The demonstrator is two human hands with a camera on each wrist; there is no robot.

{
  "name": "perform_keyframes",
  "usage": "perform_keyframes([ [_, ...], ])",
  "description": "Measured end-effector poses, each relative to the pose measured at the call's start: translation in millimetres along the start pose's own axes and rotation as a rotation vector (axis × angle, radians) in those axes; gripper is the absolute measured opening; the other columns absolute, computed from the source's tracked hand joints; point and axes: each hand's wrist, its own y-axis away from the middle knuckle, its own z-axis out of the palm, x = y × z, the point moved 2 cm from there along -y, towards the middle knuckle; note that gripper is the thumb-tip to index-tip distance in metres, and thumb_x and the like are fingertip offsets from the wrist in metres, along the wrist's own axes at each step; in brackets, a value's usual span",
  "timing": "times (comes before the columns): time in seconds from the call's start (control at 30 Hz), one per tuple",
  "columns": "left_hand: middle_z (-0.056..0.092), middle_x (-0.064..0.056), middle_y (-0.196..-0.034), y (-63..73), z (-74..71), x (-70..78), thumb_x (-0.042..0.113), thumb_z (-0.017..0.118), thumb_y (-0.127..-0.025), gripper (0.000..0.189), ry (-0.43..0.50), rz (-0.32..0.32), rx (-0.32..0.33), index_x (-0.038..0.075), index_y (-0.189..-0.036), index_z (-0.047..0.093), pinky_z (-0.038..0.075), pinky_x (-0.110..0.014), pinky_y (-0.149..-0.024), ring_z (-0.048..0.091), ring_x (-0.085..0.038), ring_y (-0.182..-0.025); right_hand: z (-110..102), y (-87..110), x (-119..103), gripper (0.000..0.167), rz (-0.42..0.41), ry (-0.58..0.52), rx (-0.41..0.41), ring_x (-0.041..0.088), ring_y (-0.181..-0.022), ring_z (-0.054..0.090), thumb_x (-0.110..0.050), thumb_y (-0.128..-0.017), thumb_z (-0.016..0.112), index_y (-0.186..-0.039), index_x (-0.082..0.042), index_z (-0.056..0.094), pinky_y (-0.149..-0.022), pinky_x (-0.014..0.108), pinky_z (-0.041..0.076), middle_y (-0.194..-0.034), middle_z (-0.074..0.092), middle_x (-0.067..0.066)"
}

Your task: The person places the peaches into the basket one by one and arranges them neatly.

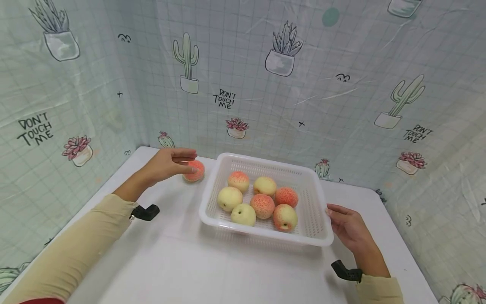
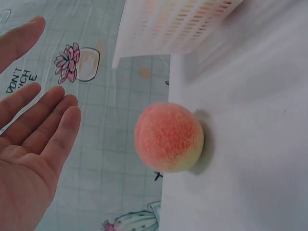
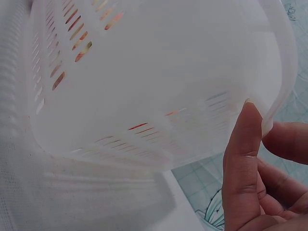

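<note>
My left hand (image 1: 167,162), fingers stretched out and the palm bare in the left wrist view, hovers beside a lone red-and-yellow peach (image 2: 169,137). A gap separates hand and peach there. That peach sits on the white table, left of a white plastic basket (image 1: 209,190) with slotted sides. Several peaches, some pale yellow and some blushed red, lie inside it, such as a red peach (image 1: 262,206) near the middle. At the basket's right end, my right hand (image 1: 349,230) pinches the rim between thumb and finger, as the right wrist view shows.
The white tabletop (image 1: 228,274) extends in front of the basket. Behind and at both sides hangs a patterned sheet (image 1: 247,63) with cactus drawings, close to the table's back edge. A black wrist mount (image 1: 146,212) is strapped to the left wrist, another black mount (image 1: 347,271) to the right.
</note>
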Motion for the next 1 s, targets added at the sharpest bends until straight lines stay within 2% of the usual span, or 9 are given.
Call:
perform_keyframes([
  [0.2, 0.053, -0.016, -0.158, 2.9, -15.6, -19.8, 0.037, 0.083, -0.089, 0.082, 0.005, -0.029, 0.054, 0.008, -0.156, 0.046, 0.046, -0.053, -0.118, 0.049, -0.037, -0.147, 0, -0.3, -1, 0.018, 0.007, -0.011, 0.009, 0.005, -0.099, 0.074, -0.016, -0.101, 0.069, -0.105, -0.031, 0.079, -0.090, 0.021, 0.062, -0.106, 0.076, -0.018],
  [0.43, 0.045, -0.016, -0.163, -2.8, -20.2, -46.9, 0.033, 0.081, -0.093, 0.085, 0.029, -0.095, 0.096, 0.008, -0.161, 0.037, 0.041, -0.054, -0.122, 0.041, -0.039, -0.153, -1, 0.3, -1, 0.019, 0.008, -0.027, 0.010, 0.005, -0.099, 0.074, -0.014, -0.102, 0.069, -0.104, -0.031, 0.079, -0.090, 0.022, 0.062, -0.106, 0.076, -0.018],
  [0.7, 0.042, -0.015, -0.165, -12.7, -15.7, -74.3, 0.030, 0.081, -0.093, 0.087, 0.068, -0.113, 0.120, 0.009, -0.163, 0.033, 0.039, -0.054, -0.124, 0.038, -0.039, -0.155, -1, -0.7, 0, 0.021, 0.012, -0.022, 0.003, 0.006, -0.100, 0.074, -0.014, -0.102, 0.067, -0.105, -0.031, 0.079, -0.091, 0.022, 0.062, -0.107, 0.076, -0.018],
  [1.0, 0.034, -0.016, -0.169, -34.4, 1.3, -95.1, 0.028, 0.080, -0.092, 0.089, 0.059, -0.139, 0.127, 0.007, -0.163, 0.031, 0.033, -0.056, -0.127, 0.030, -0.038, -0.158, -1, -2.3, 1, 0.020, 0.022, -0.030, 0.001, 0.006, -0.100, 0.074, -0.014, -0.102, 0.068, -0.106, -0.030, 0.079, -0.091, 0.022, 0.062, -0.107, 0.076, -0.018],
])
